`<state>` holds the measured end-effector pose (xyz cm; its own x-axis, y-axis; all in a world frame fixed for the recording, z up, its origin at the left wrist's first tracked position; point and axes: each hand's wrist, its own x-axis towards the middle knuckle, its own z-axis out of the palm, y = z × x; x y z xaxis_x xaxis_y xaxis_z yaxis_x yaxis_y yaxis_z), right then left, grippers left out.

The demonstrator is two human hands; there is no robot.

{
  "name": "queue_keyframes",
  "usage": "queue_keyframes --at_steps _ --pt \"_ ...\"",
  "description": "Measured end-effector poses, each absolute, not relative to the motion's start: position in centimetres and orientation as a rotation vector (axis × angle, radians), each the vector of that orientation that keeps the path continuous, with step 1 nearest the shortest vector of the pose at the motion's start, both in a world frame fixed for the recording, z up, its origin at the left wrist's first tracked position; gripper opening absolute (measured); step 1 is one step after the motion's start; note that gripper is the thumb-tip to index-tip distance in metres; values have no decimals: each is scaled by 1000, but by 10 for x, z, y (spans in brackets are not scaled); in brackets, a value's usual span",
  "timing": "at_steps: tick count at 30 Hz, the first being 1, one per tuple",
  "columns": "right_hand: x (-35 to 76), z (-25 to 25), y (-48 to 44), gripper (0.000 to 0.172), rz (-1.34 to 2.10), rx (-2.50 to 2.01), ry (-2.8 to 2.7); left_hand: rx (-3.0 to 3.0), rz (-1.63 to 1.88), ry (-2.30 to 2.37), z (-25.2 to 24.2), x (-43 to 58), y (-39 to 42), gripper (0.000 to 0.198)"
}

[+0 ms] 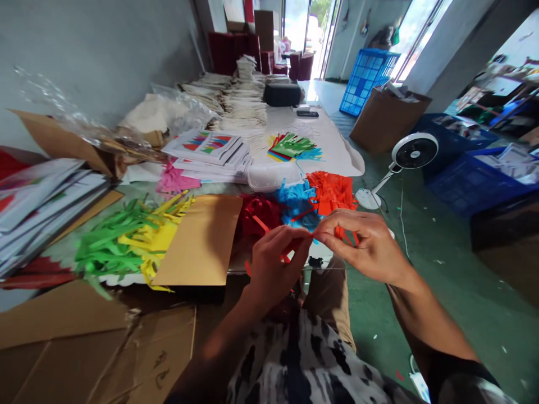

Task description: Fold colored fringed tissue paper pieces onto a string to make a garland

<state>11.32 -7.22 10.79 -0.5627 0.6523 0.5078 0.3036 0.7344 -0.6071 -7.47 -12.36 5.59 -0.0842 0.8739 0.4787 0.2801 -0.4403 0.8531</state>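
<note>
My left hand (pixel 275 266) and my right hand (pixel 366 244) meet fingertip to fingertip above the near edge of the table. Both are closed in a pinch on a thin red strip, mostly hidden by the fingers; whether it is paper or cloth I cannot tell. Just beyond them lie piles of cut strips: dark red (pixel 263 210), blue (pixel 297 199) and orange-red (pixel 334 188). A tan card sheet (pixel 200 238) rests left of my left hand, beside yellow strips (pixel 147 241) and green strips (pixel 109 238). Below my hands is a small black object (pixel 315 262).
Behind the piles stand a clear plastic tray (pixel 273 175), a multicoloured fringed bundle (pixel 292 147) and printed sheets (pixel 210 148). Cloth stacks (pixel 244 106) reach back along the table. A white fan (pixel 415 150) stands at right. An opened cardboard box (pixel 96 342) is at lower left.
</note>
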Motion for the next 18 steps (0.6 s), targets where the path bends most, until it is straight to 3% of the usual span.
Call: queue_keyframes --at_steps 10,18 --pt "119 100 -78 7 584 -764 -2134 1838 1554 1237 54 -71 -122 7" --pt "120 89 -84 8 618 -833 -2025 1446 1531 1107 55 -64 -121 8"
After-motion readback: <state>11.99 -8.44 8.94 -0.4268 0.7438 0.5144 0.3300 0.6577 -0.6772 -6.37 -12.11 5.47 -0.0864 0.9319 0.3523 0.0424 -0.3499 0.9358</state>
